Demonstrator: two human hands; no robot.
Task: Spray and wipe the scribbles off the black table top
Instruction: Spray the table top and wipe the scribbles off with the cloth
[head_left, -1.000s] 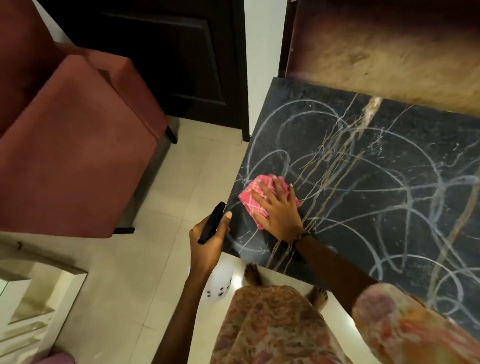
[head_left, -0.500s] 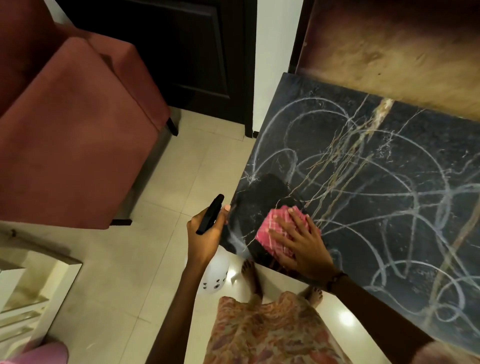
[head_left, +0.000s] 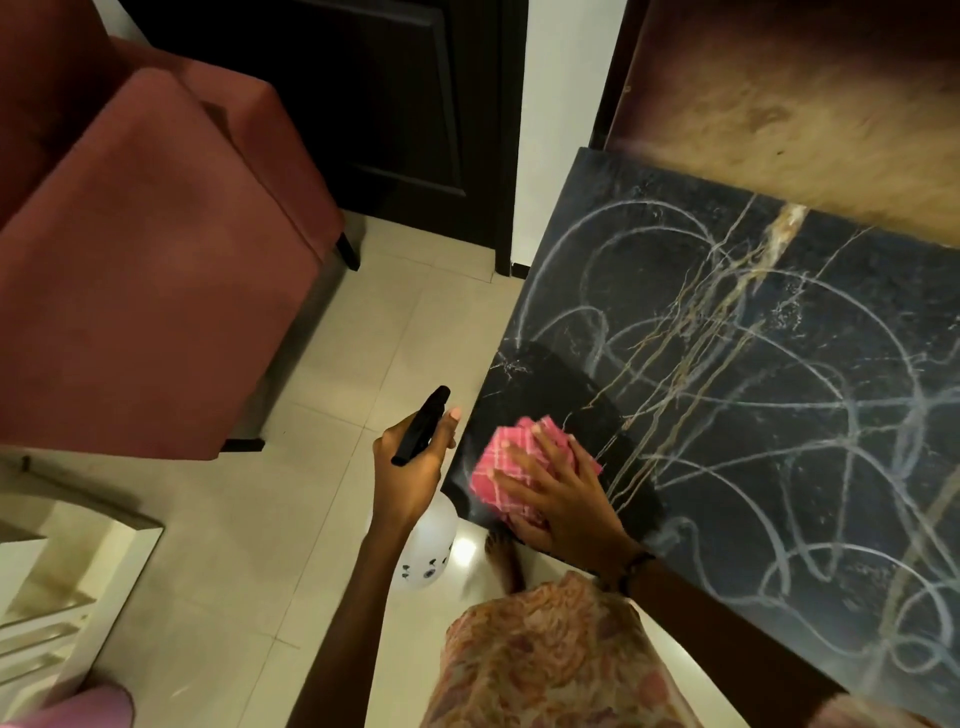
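Spray bottle (head_left: 427, 551) gripped in my left hand (head_left: 410, 462); contents unclear. Right hand (head_left: 561, 493) beside it presses pink cloth (head_left: 511, 470) flat on table top (head_left: 779, 415).

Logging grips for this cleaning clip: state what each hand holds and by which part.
Left hand grips the spray bottle by its black trigger head. Right hand presses flat on the pink cloth, fingers spread over its top.

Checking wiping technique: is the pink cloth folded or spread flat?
Folded: the cloth is a thick bunched pad under the right hand, pressed on the table.
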